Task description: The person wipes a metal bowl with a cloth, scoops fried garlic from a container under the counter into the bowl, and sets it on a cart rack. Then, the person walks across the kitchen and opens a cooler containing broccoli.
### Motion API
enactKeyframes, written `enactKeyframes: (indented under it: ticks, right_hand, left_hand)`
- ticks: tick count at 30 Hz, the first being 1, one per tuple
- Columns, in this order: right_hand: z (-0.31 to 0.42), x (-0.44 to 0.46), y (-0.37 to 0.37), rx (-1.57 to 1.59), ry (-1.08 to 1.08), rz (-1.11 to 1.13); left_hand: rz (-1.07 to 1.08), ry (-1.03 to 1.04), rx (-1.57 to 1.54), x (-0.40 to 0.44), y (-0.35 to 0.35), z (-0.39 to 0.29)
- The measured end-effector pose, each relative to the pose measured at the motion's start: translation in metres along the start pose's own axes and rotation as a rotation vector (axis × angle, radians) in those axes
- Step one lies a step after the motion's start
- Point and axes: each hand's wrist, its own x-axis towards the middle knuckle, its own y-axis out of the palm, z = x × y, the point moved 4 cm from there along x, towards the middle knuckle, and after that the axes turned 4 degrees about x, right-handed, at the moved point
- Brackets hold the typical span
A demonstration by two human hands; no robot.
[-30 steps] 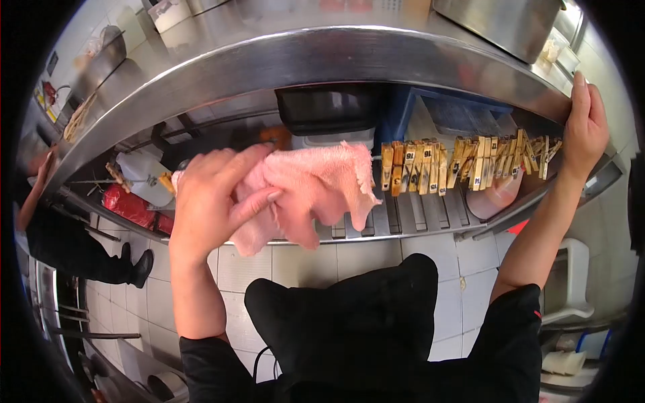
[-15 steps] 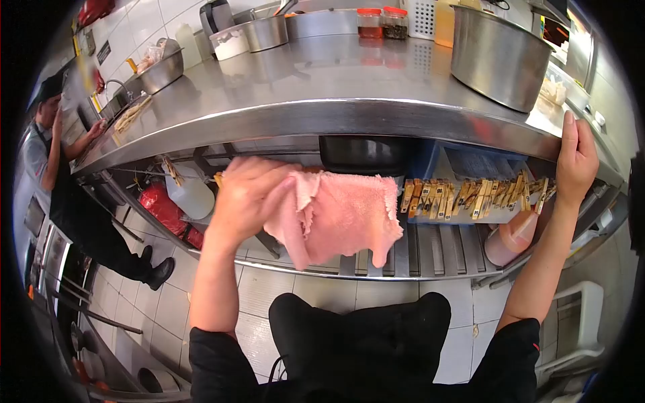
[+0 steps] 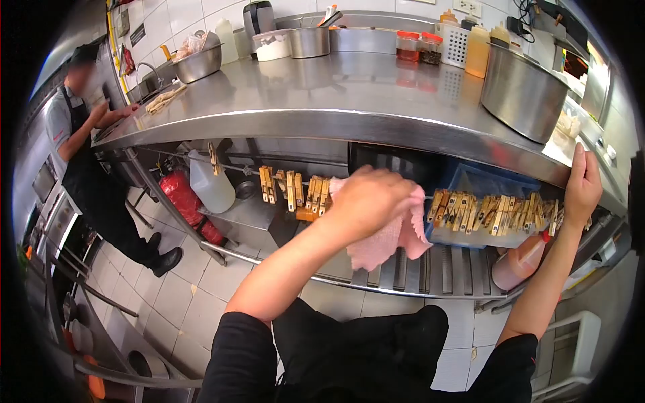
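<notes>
My left hand [image 3: 376, 201] is closed on the upper edge of a pink cloth [image 3: 386, 245], which hangs below the counter front with a ragged lower edge. My fingers hide part of it. On the left of the cloth, several wooden clothespins [image 3: 294, 190] hang in a row from a thin rail. More clothespins [image 3: 494, 213] crowd the rail on the right. My right hand [image 3: 583, 185] grips the front edge of the steel counter [image 3: 403, 124] near its right corner.
A large steel pot [image 3: 524, 94] stands at the counter's right. Red-lidded jars [image 3: 408, 47] and a steel bowl [image 3: 199, 64] are farther back. Underneath are a blue bin [image 3: 470, 176], a white jug [image 3: 211, 185] and a slatted shelf [image 3: 416, 275]. A co-worker [image 3: 87, 161] stands at left.
My left hand has moved right with the pink cloth, uncovering clothespins on the left. My right hand stays at the counter edge. The view has shifted left.
</notes>
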Motion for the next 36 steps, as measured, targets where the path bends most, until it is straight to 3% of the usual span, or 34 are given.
enactKeyframes:
  ticks: [2,4,7,10,14,16,18,20,21,22,25,26,28,30,32,33,34,36]
  right_hand:
    - [0.003,0.000,0.000,0.003,-0.017,0.000]
    - [0.005,0.001,0.000,0.003,-0.029,0.007]
    - [0.008,0.002,-0.001,0.035,-0.027,-0.009]
    - [0.005,0.000,-0.003,0.028,-0.038,-0.008]
    - [-0.001,0.000,-0.002,0.002,0.007,0.011]
    - [-0.005,0.000,-0.002,0.002,0.038,0.011]
    - [-0.008,-0.003,-0.002,-0.007,0.070,0.004]
    - [-0.010,-0.002,0.000,0.012,0.039,-0.043]
    - [-0.021,-0.001,0.000,0.009,0.039,-0.047]
    - [-0.030,0.002,-0.002,0.003,0.045,-0.026]
    - [-0.038,0.009,0.003,-0.048,0.072,0.055]
    - [-0.045,0.013,0.003,-0.062,0.079,0.080]
    - [-0.061,0.019,-0.003,-0.084,0.013,0.031]
    - [-0.082,0.026,-0.009,-0.161,-0.040,0.031]
    - [-0.142,0.047,-0.017,-0.926,-0.601,0.263]
    - [-0.013,0.016,-0.001,-0.250,-0.200,0.126]
    - [-0.003,0.010,0.005,-0.258,-0.194,0.151]
    - [0.002,0.008,0.002,-0.096,-0.236,-0.048]
  left_hand:
    - [-0.005,-0.007,0.015,0.001,-0.011,0.012]
    - [0.008,-0.270,-0.048,-0.001,-0.026,0.033]
    - [-0.001,-0.381,0.085,-0.013,-0.057,0.071]
    - [-0.057,-0.369,0.220,-0.041,-0.094,0.115]
    - [-0.138,-0.512,0.178,-0.102,-0.156,0.205]
    - [-0.095,-0.754,0.155,-0.119,-0.181,0.214]
    - [-0.099,-0.730,0.267,-0.123,-0.188,0.201]
    - [0.093,-0.582,0.349,-0.131,-0.179,0.193]
    - [0.201,-0.456,0.552,-0.134,-0.175,0.186]
    - [0.219,-0.466,0.540,-0.138,-0.174,0.184]
    - [-0.022,-0.346,0.649,-0.139,-0.179,0.170]
    - [-0.113,-0.360,0.502,-0.136,-0.177,0.161]
    - [-0.122,-0.245,0.476,-0.117,-0.149,0.122]
    - [0.060,-0.117,0.459,-0.095,-0.112,0.084]
    - [0.135,-0.099,0.462,-0.098,-0.093,0.092]
    - [0.198,-0.194,0.554,-0.107,-0.094,0.115]
    - [0.265,-0.285,0.647,-0.118,-0.096,0.139]
    - [0.199,-0.285,0.729,-0.142,-0.114,0.179]
